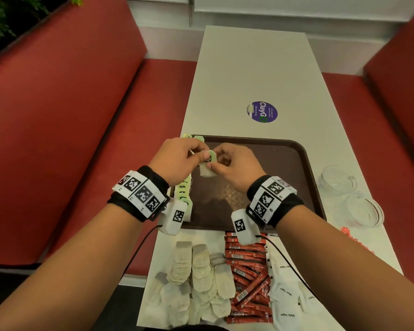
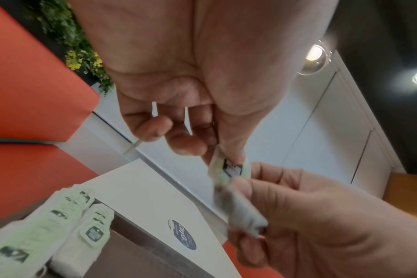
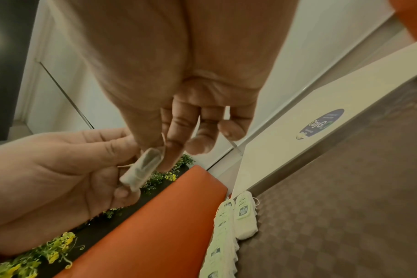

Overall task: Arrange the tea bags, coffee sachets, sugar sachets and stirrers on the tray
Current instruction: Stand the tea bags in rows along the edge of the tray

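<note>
1. Left hand and right hand both pinch one tea bag between thumb and fingertips, above the tray; remaining fingers loosely curled.
2. Bag hangs below the fingers, long axis roughly vertical; green tag uppermost, between the two thumbs.
3. Advice: tuck tag flat against bag; lay it tag-up beside the row of tea bags, just left of the fingers.

Tea bags line tray's left edge — sachets before it.
</note>
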Demonstrator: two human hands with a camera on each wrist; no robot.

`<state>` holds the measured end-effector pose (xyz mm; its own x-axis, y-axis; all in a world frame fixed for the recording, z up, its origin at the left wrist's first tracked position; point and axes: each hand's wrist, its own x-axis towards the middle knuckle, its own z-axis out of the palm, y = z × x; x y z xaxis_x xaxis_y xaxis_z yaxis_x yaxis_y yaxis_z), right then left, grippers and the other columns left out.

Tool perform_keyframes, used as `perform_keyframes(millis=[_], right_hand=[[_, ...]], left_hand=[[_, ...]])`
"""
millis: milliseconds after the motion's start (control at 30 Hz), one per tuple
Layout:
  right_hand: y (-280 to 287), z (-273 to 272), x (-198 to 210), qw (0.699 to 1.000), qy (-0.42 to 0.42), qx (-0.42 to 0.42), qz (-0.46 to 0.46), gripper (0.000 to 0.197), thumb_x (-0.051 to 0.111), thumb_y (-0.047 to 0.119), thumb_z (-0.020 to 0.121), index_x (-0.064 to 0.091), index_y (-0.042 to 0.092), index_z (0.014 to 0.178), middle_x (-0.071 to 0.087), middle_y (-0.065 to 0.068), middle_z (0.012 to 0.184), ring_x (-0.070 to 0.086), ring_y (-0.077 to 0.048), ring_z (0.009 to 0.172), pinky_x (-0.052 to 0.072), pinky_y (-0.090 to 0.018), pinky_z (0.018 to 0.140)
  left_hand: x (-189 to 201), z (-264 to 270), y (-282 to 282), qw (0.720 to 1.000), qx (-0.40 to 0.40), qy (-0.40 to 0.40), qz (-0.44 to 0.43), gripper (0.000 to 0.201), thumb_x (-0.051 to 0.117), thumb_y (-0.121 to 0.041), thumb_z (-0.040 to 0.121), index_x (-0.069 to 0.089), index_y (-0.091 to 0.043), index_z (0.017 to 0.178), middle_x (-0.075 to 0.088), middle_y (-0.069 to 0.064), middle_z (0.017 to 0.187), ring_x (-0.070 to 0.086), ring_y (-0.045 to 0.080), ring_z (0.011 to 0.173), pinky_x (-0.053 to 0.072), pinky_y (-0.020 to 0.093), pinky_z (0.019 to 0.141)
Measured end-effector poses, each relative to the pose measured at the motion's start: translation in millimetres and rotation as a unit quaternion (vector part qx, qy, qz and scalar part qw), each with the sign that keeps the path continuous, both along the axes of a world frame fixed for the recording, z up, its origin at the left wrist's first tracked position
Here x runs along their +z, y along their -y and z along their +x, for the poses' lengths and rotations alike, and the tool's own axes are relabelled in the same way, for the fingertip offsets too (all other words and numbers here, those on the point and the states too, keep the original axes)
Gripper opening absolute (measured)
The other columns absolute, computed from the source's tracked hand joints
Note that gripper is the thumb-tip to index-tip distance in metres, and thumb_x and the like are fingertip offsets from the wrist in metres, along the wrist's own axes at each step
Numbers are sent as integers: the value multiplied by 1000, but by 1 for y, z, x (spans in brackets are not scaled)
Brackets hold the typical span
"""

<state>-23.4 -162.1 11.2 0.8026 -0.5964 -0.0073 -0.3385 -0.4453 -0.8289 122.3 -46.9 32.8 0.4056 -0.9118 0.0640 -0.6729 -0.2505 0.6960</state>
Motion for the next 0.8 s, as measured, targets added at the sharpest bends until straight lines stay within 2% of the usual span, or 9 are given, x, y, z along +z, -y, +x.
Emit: perform_keyframes(millis=[67, 167, 267, 333, 400, 500, 600, 667, 800], right_hand=[[0, 0, -2, 1000, -3, 1, 0, 15, 77, 21, 86, 69, 17, 98, 70, 4, 82, 60, -7, 72, 48, -24, 73], [-1, -3, -6, 1000, -9, 0, 28, 29, 80, 22, 82, 65, 22, 107, 71, 9, 84, 64, -7, 77, 52, -26, 79], [-2, -13, -15, 996, -88, 14, 32, 42, 81, 30, 82, 60, 25, 118, 72, 10, 89, 65, -6, 80, 53, -28, 80], [-2, -22, -23, 984, -171, 48, 21, 41, 80, 34, 83, 61, 25, 117, 70, 11, 93, 63, -4, 82, 52, -27, 80], [-2, -31, -32, 964, -252, 89, -1, 37, 79, 36, 83, 63, 26, 114, 68, 12, 93, 62, -4, 84, 50, -25, 82], [-3, -40, -45, 937, -325, 127, -19, 30, 80, 37, 81, 66, 27, 106, 70, 11, 96, 64, -11, 92, 52, -29, 87], [-2, -45, -51, 915, -370, 158, -17, 28, 80, 35, 82, 71, 28, 107, 71, 11, 97, 65, -13, 93, 54, -31, 89], [-2, -47, -53, 907, -383, 173, -20, 21, 80, 32, 83, 75, 29, 102, 71, 12, 93, 66, -13, 92, 54, -30, 87], [-2, -49, -62, 901, -388, 193, -27, 10, 72, 26, 85, 80, 30, 90, 75, 12, 94, 68, -14, 89, 58, -34, 88]], left_hand=[[-1, 5, 2, 1000, -7, -4, 3, 10, 65, -31, 94, 75, -29, 93, 71, -9, 81, 63, 14, 78, 52, 32, 74], [-6, 15, 6, 1000, 5, -6, 7, 10, 62, -31, 96, 71, -27, 94, 70, -5, 80, 63, 18, 78, 53, 38, 76], [-14, 33, 17, 999, 36, 21, 12, 11, 57, -30, 98, 66, -25, 94, 66, -4, 73, 59, 20, 72, 46, 35, 67], [-20, 46, 28, 996, 48, 54, 51, 11, 56, -29, 99, 66, -24, 97, 59, -10, 70, 55, 17, 73, 38, 28, 67], [-31, 57, 39, 990, 40, 74, 116, 12, 56, -31, 99, 66, -24, 101, 61, -8, 81, 57, 16, 82, 37, 26, 71], [-53, 66, 58, 975, -8, 83, 208, 15, 58, -34, 98, 69, -25, 102, 67, -4, 100, 59, 15, 92, 41, 26, 76], [-71, 68, 75, 967, -28, 89, 238, 18, 60, -34, 97, 72, -22, 104, 68, -4, 107, 60, 15, 94, 43, 26, 78], [-79, 67, 85, 967, -11, 92, 239, 19, 62, -34, 96, 74, -21, 105, 70, -4, 109, 62, 18, 99, 48, 28, 83], [-88, 68, 101, 960, 48, 93, 260, 7, 70, -31, 90, 73, -25, 91, 71, -2, 107, 63, 19, 97, 51, 32, 86]])
